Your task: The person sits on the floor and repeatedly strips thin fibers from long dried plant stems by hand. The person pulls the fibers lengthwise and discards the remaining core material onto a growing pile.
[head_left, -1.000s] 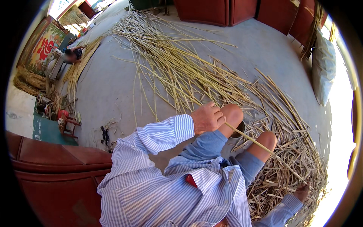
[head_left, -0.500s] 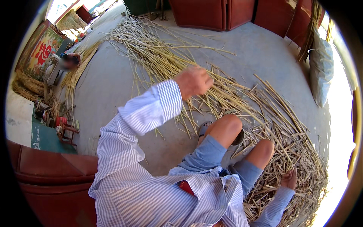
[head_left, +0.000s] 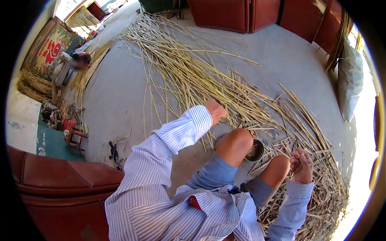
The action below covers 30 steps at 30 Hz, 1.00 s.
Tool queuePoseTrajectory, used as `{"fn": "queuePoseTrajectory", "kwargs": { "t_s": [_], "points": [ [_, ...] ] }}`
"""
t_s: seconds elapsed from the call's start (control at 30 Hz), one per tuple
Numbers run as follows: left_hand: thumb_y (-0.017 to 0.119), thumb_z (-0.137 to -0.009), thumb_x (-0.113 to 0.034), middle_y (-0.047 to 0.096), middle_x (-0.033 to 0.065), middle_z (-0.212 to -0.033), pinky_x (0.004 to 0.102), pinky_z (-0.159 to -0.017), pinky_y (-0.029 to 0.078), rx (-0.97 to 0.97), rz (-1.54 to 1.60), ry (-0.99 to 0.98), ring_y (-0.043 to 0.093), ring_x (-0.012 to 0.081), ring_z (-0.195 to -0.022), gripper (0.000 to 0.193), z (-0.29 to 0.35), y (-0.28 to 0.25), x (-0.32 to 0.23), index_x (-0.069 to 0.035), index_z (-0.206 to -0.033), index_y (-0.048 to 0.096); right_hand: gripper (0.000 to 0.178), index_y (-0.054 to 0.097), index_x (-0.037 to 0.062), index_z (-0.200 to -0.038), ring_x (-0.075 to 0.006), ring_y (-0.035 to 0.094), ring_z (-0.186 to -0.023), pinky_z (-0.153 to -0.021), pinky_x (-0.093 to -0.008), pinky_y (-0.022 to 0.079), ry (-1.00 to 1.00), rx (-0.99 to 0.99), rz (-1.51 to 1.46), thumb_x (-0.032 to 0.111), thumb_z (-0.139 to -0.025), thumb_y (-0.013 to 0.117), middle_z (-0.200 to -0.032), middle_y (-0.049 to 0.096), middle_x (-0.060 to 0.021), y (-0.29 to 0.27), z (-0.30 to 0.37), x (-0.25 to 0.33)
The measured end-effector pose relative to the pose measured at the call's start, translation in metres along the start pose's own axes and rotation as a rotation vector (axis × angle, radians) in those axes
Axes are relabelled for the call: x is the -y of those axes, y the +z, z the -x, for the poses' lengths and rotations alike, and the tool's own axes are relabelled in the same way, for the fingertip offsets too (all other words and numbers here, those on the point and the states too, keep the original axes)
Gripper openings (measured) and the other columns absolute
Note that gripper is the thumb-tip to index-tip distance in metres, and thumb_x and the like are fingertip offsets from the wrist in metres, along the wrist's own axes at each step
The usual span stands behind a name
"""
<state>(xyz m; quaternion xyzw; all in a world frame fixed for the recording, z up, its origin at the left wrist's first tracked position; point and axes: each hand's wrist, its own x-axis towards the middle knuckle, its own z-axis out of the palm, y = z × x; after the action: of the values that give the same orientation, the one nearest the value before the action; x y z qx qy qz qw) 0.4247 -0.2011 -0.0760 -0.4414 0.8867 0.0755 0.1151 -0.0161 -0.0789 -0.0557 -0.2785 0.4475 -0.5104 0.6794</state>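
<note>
My left hand (head_left: 216, 111) is closed in a fist above the near end of a long spread of yellow-green reed stalks (head_left: 181, 74). What it grips, if anything, is hidden behind the fingers. My right hand (head_left: 302, 166) is raised beside my right knee with its fingers curled together. A pale dry stalk (head_left: 286, 153) meets its fingertips. Under and around that hand lies a heap of stripped husks and broken stalks (head_left: 321, 193). Between my knees a round metal bowl (head_left: 261, 151) stands on the floor, partly hidden by my left knee.
Red padded furniture (head_left: 68, 176) stands at the lower left, more red panels (head_left: 219, 14) at the far side. A pale sack (head_left: 350, 82) leans at the right. Across the floor, a person (head_left: 80, 61) is beside another reed bundle (head_left: 90, 70). A small wooden stool (head_left: 75, 137) stands left.
My left hand has come down and nearer to my left knee. The right hand has risen from the husk heap to beside the right knee. The metal bowl shows more fully.
</note>
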Motion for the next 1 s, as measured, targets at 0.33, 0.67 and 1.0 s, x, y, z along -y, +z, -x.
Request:
{"fn": "queuePoseTrajectory", "kwargs": {
  "t_s": [0.33,0.67,1.0],
  "points": [
    [0.066,-0.082,-0.019,0.059,0.0071,-0.074,0.0402,-0.067,0.044,-0.477,0.293,0.569,0.06,0.0261,-0.074,0.013,-0.104,-0.059,-0.202,-0.009,-0.087,0.061,0.032,0.061,0.0022,-0.115,-0.0139,0.066,-0.078,-0.061,-0.025,0.05,-0.036,-0.716,0.439,0.019,-0.088,0.065,-0.088,0.069,-0.0068,-0.268,-0.035,-0.122],
    [0.068,-0.079,-0.017,0.057,0.0082,-0.073,0.0378,-0.066,0.042,-0.039,0.211,0.633,0.057,0.0258,-0.072,0.014,-0.184,0.004,-0.237,-0.007,-0.084,0.06,0.046,0.055,0.0094,-0.126,-0.037,0.053,-0.117,-0.1,-0.0454,0.041,0.186,-0.451,1.364,0.027,-0.084,0.063,-0.121,0.058,-0.0205,-0.261,-0.134,-0.146],
    [0.075,-0.071,-0.019,0.059,0.0056,-0.08,0.0371,-0.069,0.041,0.188,0.229,0.478,0.056,0.0222,-0.075,0.03,-0.213,0.006,-0.229,-0.005,-0.094,0.06,0.064,0.045,0.0169,-0.139,-0.0368,0.026,-0.141,-0.115,-0.0495,0.019,0.479,-0.376,1.9,0.045,-0.084,0.062,-0.148,0.036,-0.0184,-0.397,-0.194,-0.168]
  ]
}}
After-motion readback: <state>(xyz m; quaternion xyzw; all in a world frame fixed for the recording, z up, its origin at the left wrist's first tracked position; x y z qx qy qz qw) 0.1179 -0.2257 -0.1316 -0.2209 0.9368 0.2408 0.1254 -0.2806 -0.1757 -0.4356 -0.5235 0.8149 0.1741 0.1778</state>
